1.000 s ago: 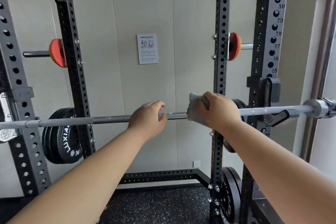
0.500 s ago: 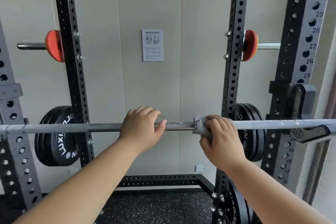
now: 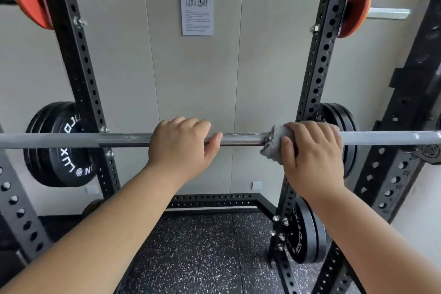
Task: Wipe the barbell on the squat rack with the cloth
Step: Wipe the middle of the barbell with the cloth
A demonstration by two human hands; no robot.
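Barbell (image 3: 238,139): smooth round steel bar, level across perforated black uprights of squat rack (image 3: 317,79). Left hand (image 3: 181,148) curled over barbell's middle, gripping it. Right hand (image 3: 312,153), further right along barbell, clutches nubby grey cloth (image 3: 272,143) wrapped round shaft. Round black plates (image 3: 59,145) behind barbell.

Bright, even, soft-shadowed indoor light; wide-angle bowing and blur toward edges.
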